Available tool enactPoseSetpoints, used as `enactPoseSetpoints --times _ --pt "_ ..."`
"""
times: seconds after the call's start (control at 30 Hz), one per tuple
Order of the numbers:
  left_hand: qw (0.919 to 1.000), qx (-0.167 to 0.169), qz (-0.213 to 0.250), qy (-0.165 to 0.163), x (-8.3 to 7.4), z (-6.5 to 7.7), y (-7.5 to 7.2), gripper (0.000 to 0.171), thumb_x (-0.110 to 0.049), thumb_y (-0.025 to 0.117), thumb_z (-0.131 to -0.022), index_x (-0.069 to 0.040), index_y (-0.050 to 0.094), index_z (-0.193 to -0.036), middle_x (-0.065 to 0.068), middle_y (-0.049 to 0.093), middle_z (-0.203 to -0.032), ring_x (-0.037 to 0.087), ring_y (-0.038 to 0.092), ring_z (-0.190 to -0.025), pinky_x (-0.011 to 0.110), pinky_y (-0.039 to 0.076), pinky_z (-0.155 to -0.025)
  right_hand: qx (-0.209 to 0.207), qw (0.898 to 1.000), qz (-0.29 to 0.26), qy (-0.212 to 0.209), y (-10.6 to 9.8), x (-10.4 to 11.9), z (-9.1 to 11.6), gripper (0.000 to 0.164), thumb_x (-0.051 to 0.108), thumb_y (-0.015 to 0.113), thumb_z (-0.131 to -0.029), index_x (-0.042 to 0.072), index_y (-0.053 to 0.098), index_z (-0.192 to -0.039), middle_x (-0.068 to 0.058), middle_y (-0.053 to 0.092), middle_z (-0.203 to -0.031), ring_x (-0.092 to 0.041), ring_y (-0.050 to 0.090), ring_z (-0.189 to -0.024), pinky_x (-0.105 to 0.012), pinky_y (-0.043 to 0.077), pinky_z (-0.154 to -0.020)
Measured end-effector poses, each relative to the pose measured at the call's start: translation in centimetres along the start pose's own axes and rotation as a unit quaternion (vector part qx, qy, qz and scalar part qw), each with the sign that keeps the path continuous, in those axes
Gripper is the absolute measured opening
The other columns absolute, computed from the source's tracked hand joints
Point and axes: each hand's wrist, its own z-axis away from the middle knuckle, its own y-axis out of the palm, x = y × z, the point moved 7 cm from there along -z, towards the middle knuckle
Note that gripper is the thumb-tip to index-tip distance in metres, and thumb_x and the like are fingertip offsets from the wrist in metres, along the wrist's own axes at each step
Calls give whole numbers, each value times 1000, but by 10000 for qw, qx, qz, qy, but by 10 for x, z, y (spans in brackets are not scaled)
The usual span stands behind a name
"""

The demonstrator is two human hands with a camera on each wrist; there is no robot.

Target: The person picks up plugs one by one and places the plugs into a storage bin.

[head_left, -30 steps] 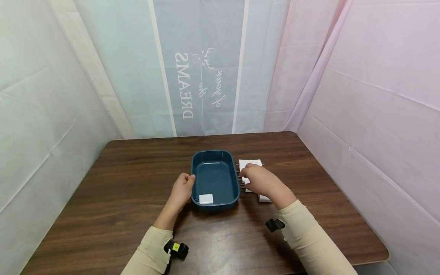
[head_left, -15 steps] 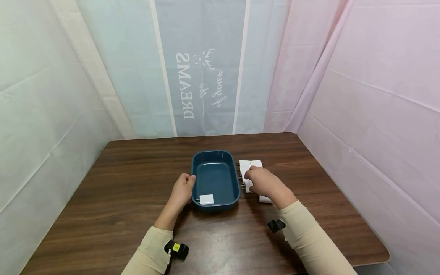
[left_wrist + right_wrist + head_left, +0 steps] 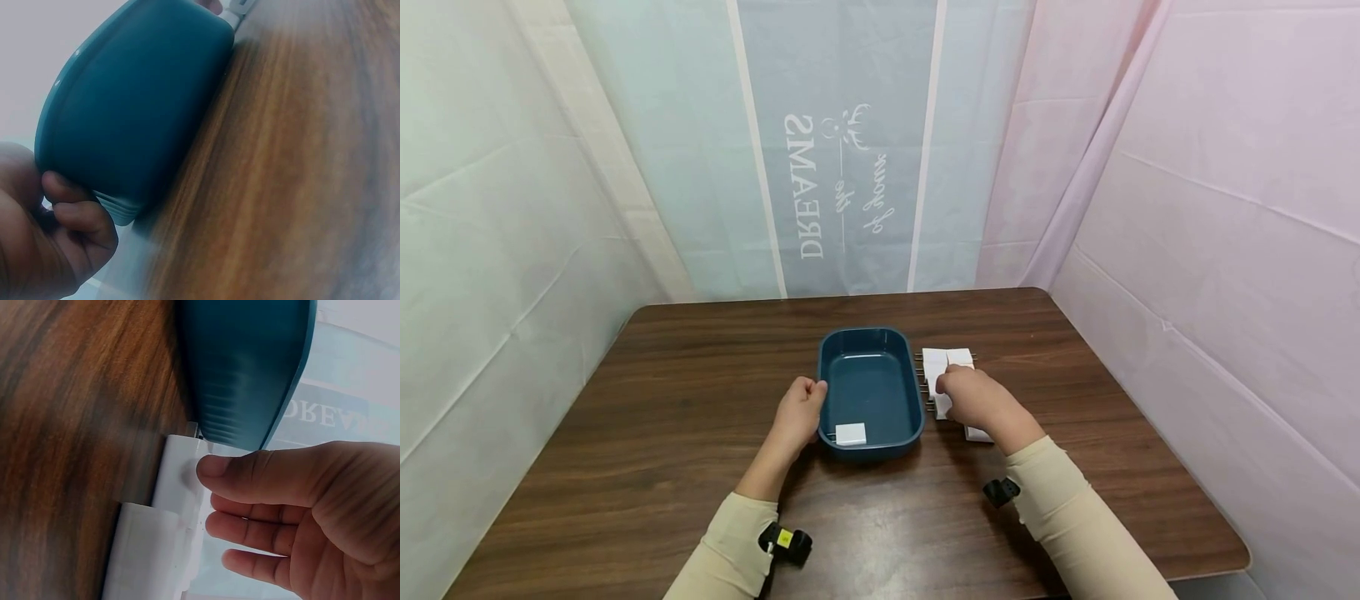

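Observation:
A deep blue rectangular dish [image 3: 871, 452] stands on the table, with a white charger plug [image 3: 851, 434] lying in its near left corner, prongs pointing left. My left hand [image 3: 799, 410] grips the dish's left rim, thumb on top; in the left wrist view curled fingers [image 3: 86, 215] are at its side. Just right of the dish, several white charger plugs [image 3: 935, 362] lie close together, metal prongs outward. Above them is my right hand [image 3: 981, 398]. In the right wrist view its thumb [image 3: 215, 466] overlaps the edge of one plug [image 3: 178, 472], the other fingers loosely extended.
Another white charger plug [image 3: 977, 434] lies nearer, partly hidden under the right hand. The wooden table [image 3: 700, 375] has fabric screens [image 3: 1225, 208] on both sides and a printed curtain [image 3: 850, 167] behind. Black wrist cameras [image 3: 785, 542] sit on the sleeves.
My right hand has shifted slightly to the right over the charger plugs, away from the dish's rim. The left hand and the dish have stayed in place.

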Motion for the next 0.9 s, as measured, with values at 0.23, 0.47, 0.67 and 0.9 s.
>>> enactPoseSetpoints --times 0.23,0.47,0.67,0.9 --pt "10000 11 -58 -43 0 1 0 27 -34 46 -110 -7 49 -105 7 44 -77 18 44 -53 27 40 -44 -115 9995 160 -227 6 0 -2 28 5 85 -79 4 75 -105 -8 66 -98 -22 65 -86 -42 57 -78" --pt "10000 -15 -47 -32 1 -1 1 28 -34 46 -110 -7 49 -104 8 44 -78 19 44 -52 27 40 -43 -145 9996 182 -152 9 -1 -3 28 3 83 -79 5 75 -106 -8 66 -99 -20 65 -86 -40 58 -78" --pt "10000 -24 -36 -33 1 -1 1 28 -34 46 -110 -8 49 -103 9 45 -78 19 44 -52 27 40 -43 -223 9992 257 -217 9 0 -4 25 0 82 -79 5 75 -102 -7 65 -94 -18 61 -80 -39 56 -73" --pt "10000 -15 -31 -50 3 -2 0 27 -34 46 -110 -8 49 -104 8 44 -78 18 44 -52 27 40 -43 -209 9994 168 -210 11 0 -5 25 0 82 -78 5 74 -102 -6 64 -94 -18 61 -80 -39 56 -73"
